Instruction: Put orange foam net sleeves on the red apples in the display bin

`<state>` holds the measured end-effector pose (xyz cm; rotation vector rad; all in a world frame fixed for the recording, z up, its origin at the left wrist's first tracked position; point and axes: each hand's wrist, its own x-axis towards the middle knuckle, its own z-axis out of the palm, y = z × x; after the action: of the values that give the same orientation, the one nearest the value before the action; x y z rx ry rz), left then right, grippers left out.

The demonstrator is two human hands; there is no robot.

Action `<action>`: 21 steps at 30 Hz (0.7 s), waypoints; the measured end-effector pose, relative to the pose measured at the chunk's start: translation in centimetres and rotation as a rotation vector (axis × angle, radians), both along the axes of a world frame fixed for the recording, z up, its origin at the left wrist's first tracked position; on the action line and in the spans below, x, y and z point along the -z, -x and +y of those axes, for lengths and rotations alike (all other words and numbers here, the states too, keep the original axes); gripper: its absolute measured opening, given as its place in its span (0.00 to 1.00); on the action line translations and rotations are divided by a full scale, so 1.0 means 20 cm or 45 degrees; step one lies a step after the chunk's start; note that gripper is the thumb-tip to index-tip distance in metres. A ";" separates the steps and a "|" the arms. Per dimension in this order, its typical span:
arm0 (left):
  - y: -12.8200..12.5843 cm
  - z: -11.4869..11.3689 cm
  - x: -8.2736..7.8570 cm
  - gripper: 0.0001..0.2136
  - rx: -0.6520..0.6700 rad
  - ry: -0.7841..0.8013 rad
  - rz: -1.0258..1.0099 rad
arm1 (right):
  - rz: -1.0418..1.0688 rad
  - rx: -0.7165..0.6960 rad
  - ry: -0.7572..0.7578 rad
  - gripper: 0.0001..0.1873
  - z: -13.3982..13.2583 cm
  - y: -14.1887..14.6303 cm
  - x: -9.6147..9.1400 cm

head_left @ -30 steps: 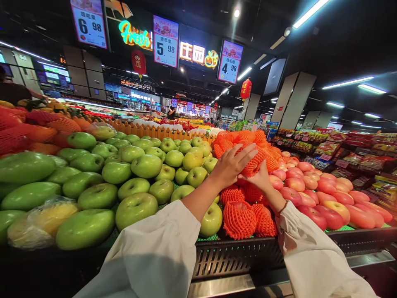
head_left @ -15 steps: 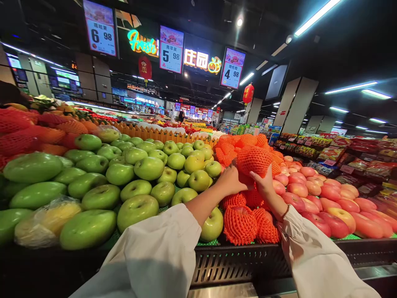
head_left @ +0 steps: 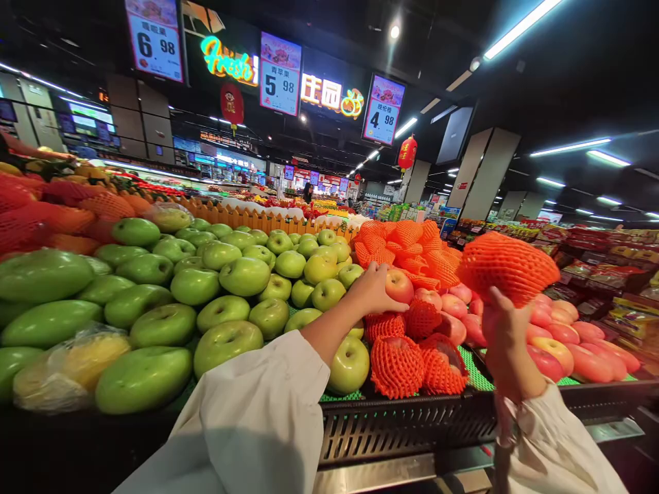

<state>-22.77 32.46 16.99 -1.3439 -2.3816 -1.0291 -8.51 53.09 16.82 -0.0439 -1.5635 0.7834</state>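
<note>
My left hand (head_left: 371, 291) is closed around a red-yellow apple (head_left: 398, 285) with a bare skin. Raised to the right, my right hand (head_left: 507, 336) grips an orange foam net sleeve (head_left: 509, 269), its thumb in front and other fingers largely hidden behind. The sleeve looks puffed out; whether anything is inside it I cannot tell. Below my left hand, netted apples (head_left: 397, 367) sit at the front of the display. Behind it lies a heap of orange foam nets (head_left: 406, 243). Bare red apples (head_left: 559, 353) spread beneath and beyond my right hand.
Green apples (head_left: 241, 336) fill the middle left, with a plastic-wrapped yellow fruit (head_left: 72, 367) among them at the front left. A black slotted tray edge (head_left: 391, 429) runs along the front. Price screens (head_left: 281, 72) hang above. Packaged goods (head_left: 607, 267) line shelves at right.
My right hand has moved right and up with the orange foam net sleeve, away from my left hand. The apple in my left hand now shows bare. The view has shifted slightly.
</note>
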 end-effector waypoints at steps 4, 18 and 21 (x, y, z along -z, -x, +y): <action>0.01 -0.01 0.00 0.40 0.008 0.005 -0.003 | -0.323 0.442 -0.418 0.41 0.10 -0.34 0.02; 0.01 -0.04 -0.01 0.36 0.006 0.006 0.029 | -1.321 0.246 -0.813 0.46 0.25 -0.52 0.23; 0.01 -0.04 -0.01 0.36 0.000 0.008 0.032 | -1.502 0.219 -0.720 0.49 0.29 -0.48 0.23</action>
<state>-22.96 31.62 17.22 -1.3505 -2.3690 -0.9996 1.17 58.82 12.24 -0.2568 -2.8007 0.0846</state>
